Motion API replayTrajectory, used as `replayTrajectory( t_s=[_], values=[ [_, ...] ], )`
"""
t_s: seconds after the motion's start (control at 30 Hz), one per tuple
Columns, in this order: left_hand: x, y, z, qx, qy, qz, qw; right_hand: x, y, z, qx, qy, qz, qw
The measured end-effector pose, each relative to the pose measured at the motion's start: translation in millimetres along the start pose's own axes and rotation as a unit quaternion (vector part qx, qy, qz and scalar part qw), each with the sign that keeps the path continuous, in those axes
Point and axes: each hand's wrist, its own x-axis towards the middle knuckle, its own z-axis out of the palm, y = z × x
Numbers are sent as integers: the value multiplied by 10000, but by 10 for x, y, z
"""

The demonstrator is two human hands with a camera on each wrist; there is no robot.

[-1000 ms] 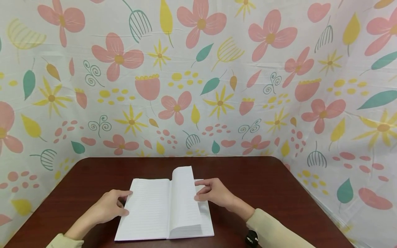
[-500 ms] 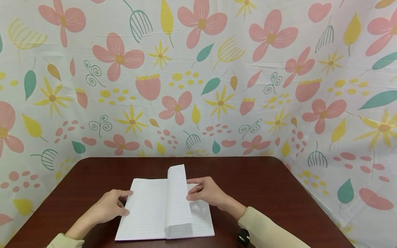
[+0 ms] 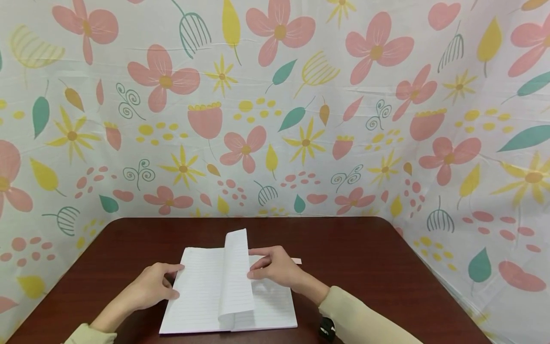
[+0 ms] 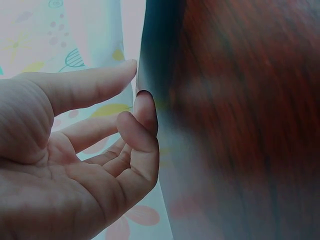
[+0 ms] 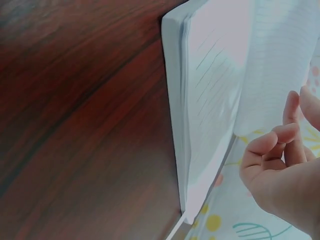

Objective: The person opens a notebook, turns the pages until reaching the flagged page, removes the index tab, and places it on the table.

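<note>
An open notebook [image 3: 197, 291] with lined white pages lies on the table. At its left edge my left hand [image 3: 150, 285] pinches the margin; the left wrist view has the notebook's thin edge [image 4: 135, 45] between thumb and fingers. My right hand [image 3: 279, 270] pinches the free edge of a stack of pages [image 3: 236, 277], which stands raised and curved left of the middle. Below the raised stack, the right-hand page [image 3: 272, 306] is uncovered. In the right wrist view, thumb and index finger of the right hand [image 5: 285, 155] meet at the raised page's edge.
A pale narrow strip [image 3: 297, 261] sticks out past the notebook's far right side. The dark reddish-brown table [image 3: 365, 258] extends around the notebook. Behind it hangs a white curtain [image 3: 275, 143] with flower prints. A black band [image 3: 327, 328] is on the right wrist.
The right hand has moved left, carrying the raised pages over past the spine. More of the right-hand page shows, and the pale strip has come into view. The left hand stays put.
</note>
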Motion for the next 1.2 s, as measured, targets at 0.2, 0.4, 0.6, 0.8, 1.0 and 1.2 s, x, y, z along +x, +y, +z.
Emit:
replayTrajectory(
  t_s=[0.2,0.4,0.6,0.8,1.0,1.2],
  values=[
    [1,-12,-4,-34,-39,82,10000,34,-22,73,79,-106,-20,9999],
    [9,-24,10,42,23,-8,10000,61,2,150,61,-143,-175,9997],
    [13,-32,23,-6,57,-48,10000,82,-1,202,-141,-80,-160,9997],
    [16,-36,26,-9,63,-32,10000,99,-29,258,-256,-79,-214,9994],
    [18,-50,14,-45,-16,107,9999,109,-54,296,-296,-116,-156,9994],
    [20,-44,12,-27,-18,118,9999,125,-51,327,-322,-169,-112,9993]
  ],
)
